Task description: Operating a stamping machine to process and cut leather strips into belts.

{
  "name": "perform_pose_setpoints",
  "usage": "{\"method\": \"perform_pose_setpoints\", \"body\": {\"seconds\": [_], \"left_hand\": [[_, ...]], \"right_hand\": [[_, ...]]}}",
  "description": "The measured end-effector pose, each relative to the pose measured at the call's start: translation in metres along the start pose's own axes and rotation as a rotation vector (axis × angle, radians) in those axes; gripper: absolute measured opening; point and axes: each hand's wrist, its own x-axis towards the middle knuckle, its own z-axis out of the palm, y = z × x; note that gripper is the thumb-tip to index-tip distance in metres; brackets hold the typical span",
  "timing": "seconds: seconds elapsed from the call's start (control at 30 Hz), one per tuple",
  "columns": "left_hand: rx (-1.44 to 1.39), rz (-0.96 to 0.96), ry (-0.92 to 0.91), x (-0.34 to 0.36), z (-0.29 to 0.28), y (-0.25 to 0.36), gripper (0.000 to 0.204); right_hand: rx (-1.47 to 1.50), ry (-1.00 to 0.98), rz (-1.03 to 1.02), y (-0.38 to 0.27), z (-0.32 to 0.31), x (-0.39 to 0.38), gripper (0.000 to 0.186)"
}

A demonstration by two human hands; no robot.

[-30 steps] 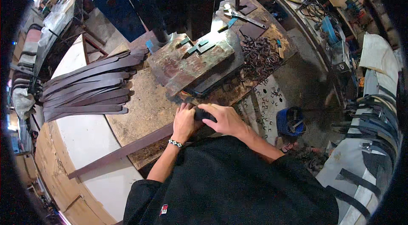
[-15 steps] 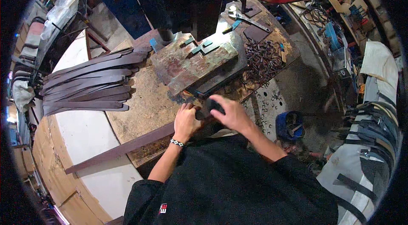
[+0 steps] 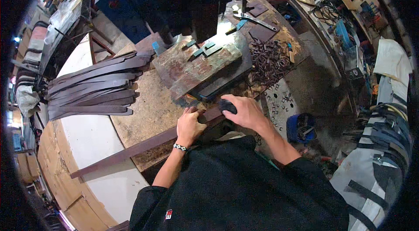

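A long dark brown strap (image 3: 131, 149), which looks like leather, runs from the white board at lower left up along the near edge of the worktable. My left hand (image 3: 189, 127) is closed on it near its upper end, fingers curled over the edge. My right hand (image 3: 246, 112) grips a round black pad (image 3: 228, 107) with thumb and fingers. That pad lies over the strap's right end and hides it; whether it presses on it I cannot tell. Just beyond both hands is the scuffed metal block (image 3: 200, 67) of a machine, with small teal pieces (image 3: 204, 50) on top.
A fanned stack of brown straps (image 3: 96, 84) lies on the table at left. Right of the block are a heap of small dark offcuts (image 3: 273, 60) and a wrench (image 3: 257, 20). A blue bucket (image 3: 301, 128) stands on the floor. The machine's dark body (image 3: 174, 1) overhangs the far side.
My right hand has moved to the right with the black pad, uncovering more of the strap between my hands. My left hand keeps its hold; the view has shifted slightly.
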Motion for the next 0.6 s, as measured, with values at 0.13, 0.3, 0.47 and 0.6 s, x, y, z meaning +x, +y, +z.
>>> {"method": "perform_pose_setpoints", "body": {"seconds": [0.13,0.3,0.47,0.6], "left_hand": [[0.032,0.006,-0.027,0.000,0.002,0.002,0.045],[0.035,-0.051,-0.046,0.003,-0.002,0.007,0.049],[0.066,-0.115,-0.075,0.017,0.001,0.004,0.053],[0.078,-0.209,-0.174,0.010,-0.014,0.005,0.055]], "right_hand": [[0.195,-0.021,-0.252,-0.002,0.041,-0.010,0.049],[0.292,-0.204,-0.116,0.034,0.019,-0.022,0.053],[0.268,0.316,0.139,0.089,-0.044,-0.004,0.055],[0.135,0.595,0.340,0.115,-0.065,0.036,0.058]]}}
